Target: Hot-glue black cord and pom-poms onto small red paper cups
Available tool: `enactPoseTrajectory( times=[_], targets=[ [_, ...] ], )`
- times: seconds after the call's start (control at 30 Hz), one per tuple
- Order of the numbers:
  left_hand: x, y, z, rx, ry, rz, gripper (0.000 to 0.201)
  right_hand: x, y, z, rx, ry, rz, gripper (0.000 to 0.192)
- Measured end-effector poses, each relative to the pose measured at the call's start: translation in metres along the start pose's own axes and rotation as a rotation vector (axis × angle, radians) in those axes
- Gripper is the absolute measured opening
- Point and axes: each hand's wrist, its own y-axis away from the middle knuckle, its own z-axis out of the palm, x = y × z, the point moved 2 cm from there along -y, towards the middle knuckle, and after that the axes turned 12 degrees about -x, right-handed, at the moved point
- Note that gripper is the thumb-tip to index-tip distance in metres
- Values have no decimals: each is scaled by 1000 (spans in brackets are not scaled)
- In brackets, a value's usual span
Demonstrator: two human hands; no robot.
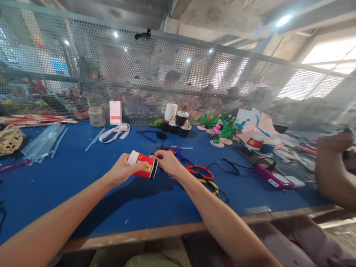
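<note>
Left hand [120,171] wrapped round the tilted red paper cup [143,164]; right hand [167,161] pinching at its rim. Best kept steady, gripped lightly, clear of the black cable [219,168]

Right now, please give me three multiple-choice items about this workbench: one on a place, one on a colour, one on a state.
1. Where do the black cups stand?
A. at the far edge, by the mesh screen
B. at the near wooden edge
C. on the floor

2. What colour is the table surface?
A. green
B. blue
C. white

3. How is the red paper cup held?
A. standing upright on the table
B. on its side, between both hands
C. stacked in another cup

Answers: 1 A, they sit just before the mesh. 2 B, the bare top is blue. 3 B, the left hand and right hand hold it sideways above the table.
</note>
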Motion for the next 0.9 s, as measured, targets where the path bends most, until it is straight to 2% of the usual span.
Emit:
enactPoseTrajectory(
  times=[0.2, 0.33, 0.37, 0.43, 0.53, 0.73, 0.8, 0.9],
  targets=[
    [7, 0, -3, 85, -38, 59, 12, -1, -1, -11, 149, 125, -61, 17],
    [9, -3, -9, 174, -103, 76, 11, -6, 5, -17, 293, 118, -171, 31],
    [8, -4, -10, 194, -116, 78, 11, -7, 7, -16, 272, 102, -181, 35],
    [6, -5, -13, 221, -140, 85, 13, -10, 10, -11, 142, 59, -183, 39],
    [3, -6, -14, 203, -173, 92, 16, -14, 14, -1, -22, 16, -182, 38],
    [5, -5, -12, 110, -227, 6, 17, -14, 14, 0, -69, -5, -183, 34],
    [6, -6, -14, 57, -148, -34, 20, -14, 13, -2, -64, 1, -200, 31],
    [7, -7, -19, -2, 92, -95, 23, -15, 15, -2, -59, 56, -221, 24]
  ],
)
